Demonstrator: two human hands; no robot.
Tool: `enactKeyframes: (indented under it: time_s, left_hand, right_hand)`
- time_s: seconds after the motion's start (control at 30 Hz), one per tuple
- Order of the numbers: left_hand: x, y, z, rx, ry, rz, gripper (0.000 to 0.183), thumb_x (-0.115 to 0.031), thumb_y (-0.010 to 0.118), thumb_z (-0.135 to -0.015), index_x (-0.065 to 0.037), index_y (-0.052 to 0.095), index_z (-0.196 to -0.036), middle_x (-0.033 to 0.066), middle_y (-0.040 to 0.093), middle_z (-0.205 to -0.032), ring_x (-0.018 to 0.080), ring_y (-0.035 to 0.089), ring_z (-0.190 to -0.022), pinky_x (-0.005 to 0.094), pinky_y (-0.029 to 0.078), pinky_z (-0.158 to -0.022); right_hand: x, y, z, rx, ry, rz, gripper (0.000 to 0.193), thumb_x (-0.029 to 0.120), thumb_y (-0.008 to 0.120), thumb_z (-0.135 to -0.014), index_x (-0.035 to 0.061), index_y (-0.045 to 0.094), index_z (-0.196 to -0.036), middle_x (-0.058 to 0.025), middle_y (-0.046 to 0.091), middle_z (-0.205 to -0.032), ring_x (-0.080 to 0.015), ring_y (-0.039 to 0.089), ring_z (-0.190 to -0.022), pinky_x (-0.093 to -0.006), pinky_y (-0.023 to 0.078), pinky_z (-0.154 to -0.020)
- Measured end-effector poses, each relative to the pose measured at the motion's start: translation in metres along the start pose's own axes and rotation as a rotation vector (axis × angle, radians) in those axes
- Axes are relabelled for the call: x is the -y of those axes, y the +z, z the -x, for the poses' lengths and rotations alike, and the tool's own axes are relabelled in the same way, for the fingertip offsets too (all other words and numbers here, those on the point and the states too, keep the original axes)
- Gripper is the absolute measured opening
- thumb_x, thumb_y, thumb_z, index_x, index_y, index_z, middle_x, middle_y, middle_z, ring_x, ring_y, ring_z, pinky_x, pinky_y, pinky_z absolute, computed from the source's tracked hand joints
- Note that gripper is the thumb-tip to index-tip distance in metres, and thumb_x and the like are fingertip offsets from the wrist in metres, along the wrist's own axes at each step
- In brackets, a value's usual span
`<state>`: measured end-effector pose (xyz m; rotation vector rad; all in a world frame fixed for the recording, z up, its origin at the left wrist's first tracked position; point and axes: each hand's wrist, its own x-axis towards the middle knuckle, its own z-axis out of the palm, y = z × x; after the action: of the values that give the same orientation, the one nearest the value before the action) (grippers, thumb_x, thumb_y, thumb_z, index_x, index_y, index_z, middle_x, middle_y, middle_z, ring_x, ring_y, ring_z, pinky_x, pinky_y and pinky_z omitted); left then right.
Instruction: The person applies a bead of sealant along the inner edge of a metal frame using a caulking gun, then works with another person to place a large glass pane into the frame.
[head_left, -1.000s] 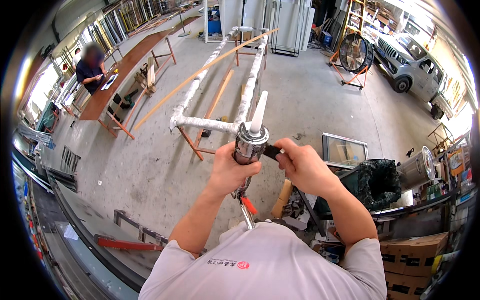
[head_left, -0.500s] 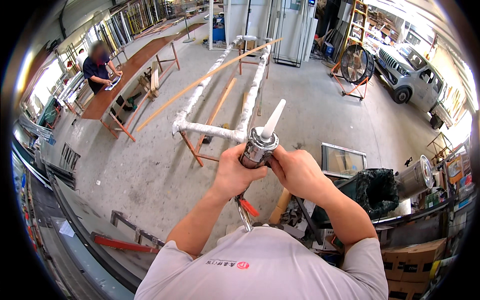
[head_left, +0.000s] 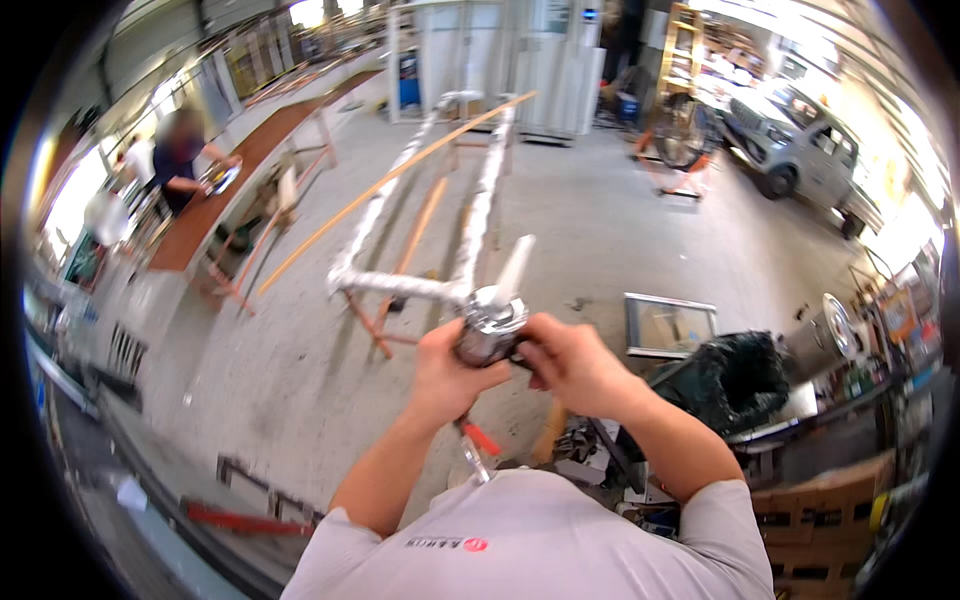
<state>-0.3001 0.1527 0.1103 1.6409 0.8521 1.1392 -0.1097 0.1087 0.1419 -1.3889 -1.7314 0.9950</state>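
Fingers [head_left: 470, 352] of left hand [head_left: 445, 375] wrap the caulking gun [head_left: 490, 330] barrel at chest height; right hand [head_left: 570, 365] pinches its front end, white nozzle [head_left: 515, 268] tilted up-right. Behind: white-wrapped frame [head_left: 400, 285] on trestles, framed glass pane [head_left: 668, 325] flat on floor, cardboard boxes [head_left: 820, 515] far right.

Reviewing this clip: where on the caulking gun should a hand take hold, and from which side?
Best around the round metal barrel end of the caulking gun, below the white nozzle, coming in from either side. It stands upright, nozzle tilted away, and the left hand and right hand already close on it so.
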Motion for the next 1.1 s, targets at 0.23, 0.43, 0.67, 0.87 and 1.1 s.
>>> enactKeyframes:
  time_s: [0.23,0.43,0.67,0.87,1.1]
  left_hand:
    - [0.007,0.008,0.005,-0.005,-0.056,-0.014,0.023,0.003,0.072,-0.067,0.000,0.064,-0.088,-0.0021,0.062,-0.073,0.0046,0.053,-0.064,0.0239,0.045,-0.056]
    - [0.017,0.003,0.004,0.001,-0.079,0.084,0.019,0.004,0.072,-0.068,0.000,0.063,-0.085,-0.0038,0.060,-0.072,0.0037,0.052,-0.063,0.0232,0.044,-0.055]
    - [0.015,-0.004,0.008,-0.034,-0.076,0.103,0.020,0.004,0.071,-0.069,0.001,0.064,-0.087,-0.0029,0.060,-0.072,0.0042,0.053,-0.064,0.0229,0.045,-0.056]
    - [0.020,-0.016,0.010,-0.037,-0.075,0.002,0.020,0.002,0.074,-0.070,-0.001,0.064,-0.087,-0.0042,0.059,-0.073,0.0038,0.051,-0.065,0.0239,0.045,-0.058]
    - [0.027,-0.006,0.009,0.081,-0.100,0.109,0.024,0.000,0.076,-0.069,-0.003,0.064,-0.090,-0.0056,0.058,-0.076,0.0032,0.049,-0.070,0.0226,0.044,-0.062]
  right_hand:
    - [-0.002,-0.001,0.005,-0.016,-0.101,0.352,0.019,0.016,0.058,-0.096,0.0011,0.049,-0.104,-0.0251,0.064,-0.078,-0.0471,0.061,-0.074,-0.0532,0.047,-0.064]
    - [0.005,0.002,0.003,-0.009,-0.100,0.360,0.021,0.015,0.055,-0.097,-0.0012,0.043,-0.102,-0.0251,0.062,-0.074,-0.0470,0.060,-0.070,-0.0535,0.046,-0.062]
    - [0.011,-0.028,0.012,0.179,-0.024,0.163,0.023,0.012,0.055,-0.098,0.0009,0.052,-0.117,-0.0197,0.062,-0.075,-0.0301,0.062,-0.066,-0.0419,0.049,-0.064]
    - [0.040,-0.063,0.020,-0.268,-0.395,0.283,0.033,-0.003,0.063,-0.088,0.0042,0.065,-0.121,-0.0169,0.065,-0.107,-0.0299,0.066,-0.085,-0.0330,0.052,-0.075]
    - [0.076,-0.052,0.012,-0.387,-0.599,0.315,0.052,0.014,0.072,-0.088,-0.0060,0.054,-0.132,-0.0207,0.065,-0.110,-0.0294,0.068,-0.096,-0.0331,0.052,-0.084]
